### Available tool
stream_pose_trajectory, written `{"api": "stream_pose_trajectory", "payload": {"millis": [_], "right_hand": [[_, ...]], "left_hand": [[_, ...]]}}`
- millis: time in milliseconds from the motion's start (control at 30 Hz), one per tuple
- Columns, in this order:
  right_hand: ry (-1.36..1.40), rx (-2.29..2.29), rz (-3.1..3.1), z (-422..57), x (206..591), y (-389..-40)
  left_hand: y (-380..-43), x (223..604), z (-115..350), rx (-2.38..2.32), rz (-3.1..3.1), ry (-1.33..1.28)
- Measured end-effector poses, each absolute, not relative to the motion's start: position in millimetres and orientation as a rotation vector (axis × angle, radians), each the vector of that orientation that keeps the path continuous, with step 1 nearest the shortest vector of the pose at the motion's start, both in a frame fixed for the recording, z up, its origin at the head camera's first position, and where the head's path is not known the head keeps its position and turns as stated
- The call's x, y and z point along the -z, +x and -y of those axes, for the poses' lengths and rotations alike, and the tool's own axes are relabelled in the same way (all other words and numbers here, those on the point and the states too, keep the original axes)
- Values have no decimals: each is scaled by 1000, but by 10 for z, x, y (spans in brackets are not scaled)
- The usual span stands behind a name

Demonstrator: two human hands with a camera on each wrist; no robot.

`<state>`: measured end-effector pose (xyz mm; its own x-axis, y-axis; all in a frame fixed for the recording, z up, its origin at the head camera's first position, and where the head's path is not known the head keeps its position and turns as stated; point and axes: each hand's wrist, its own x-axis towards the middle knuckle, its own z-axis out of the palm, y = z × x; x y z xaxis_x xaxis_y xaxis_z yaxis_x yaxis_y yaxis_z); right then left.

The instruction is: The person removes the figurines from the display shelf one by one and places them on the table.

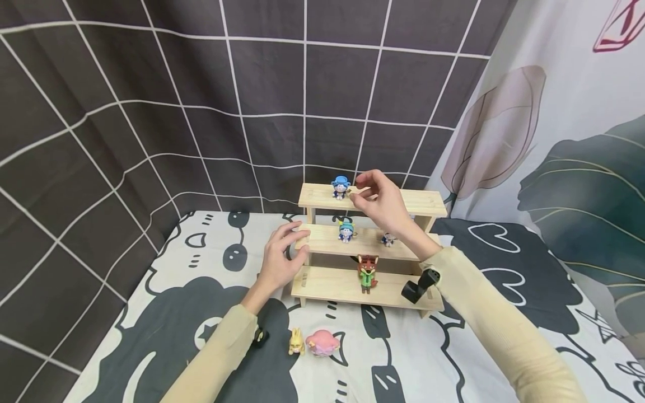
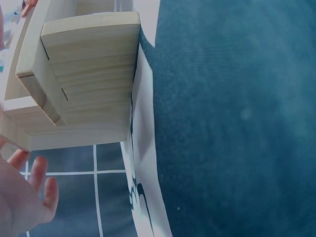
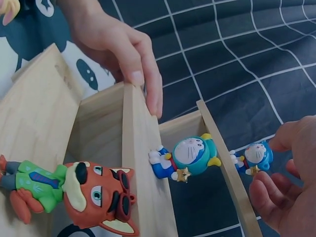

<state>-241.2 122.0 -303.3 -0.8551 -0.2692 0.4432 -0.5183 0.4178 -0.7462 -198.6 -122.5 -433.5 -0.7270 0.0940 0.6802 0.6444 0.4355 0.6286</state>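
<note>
Head view: both empty; right hand (image 1: 381, 200) half-open just beside blue-hatted figurine (image 1: 340, 188), left hand (image 1: 281, 254) spread, touching shelf's middle tier (image 1: 323, 239).

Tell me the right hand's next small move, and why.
Probably ease the right hand straight back from the blue-hatted figure: it stands upright on the top shelf, and the hand looks close enough that a sideways nudge might tip it.

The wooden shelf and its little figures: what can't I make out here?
Head view: top of the rightmost blue-and-white figure, hidden by the right arm.
Head view: fine details of the pink toy, too small.
Left wrist view: part of the left hand, cut off by the left edge.
Right wrist view: most of the yellow toy, cut off by the corner.
</note>
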Motion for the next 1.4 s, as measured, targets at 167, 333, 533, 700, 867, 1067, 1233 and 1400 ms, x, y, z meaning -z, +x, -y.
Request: {"api": "stream_pose_trajectory", "payload": {"millis": [167,333,533,700,867,1067,1233,1400], "right_hand": [[669,-1395,2461,-1208,3007,-2454],[657,-1362,2497,-1188,2971,-2503],[665,-1347,2518,-1170,2964,-2556],[657,-1323,2542,-1147,2962,-2597],[670,-1332,2563,-1112,2938,-2610],[673,-1305,2585,-1076,2940,-2625],[665,-1282,2590,-1055,2945,-2627],[669,-1264,2593,-1053,2946,-2634]], "left_hand": [[-1980,4335,1222,1271,2120,-624],[-1977,4333,1220,1274,2123,-623],[-1980,4335,1217,1273,2124,-625],[-1979,4333,1214,1277,2116,-627],[-1970,4319,1213,1283,2120,-623],[-1960,4312,1212,1288,2122,-624],[-1966,4324,1209,1272,2117,-618],[-1976,4330,1210,1267,2120,-607]]}}
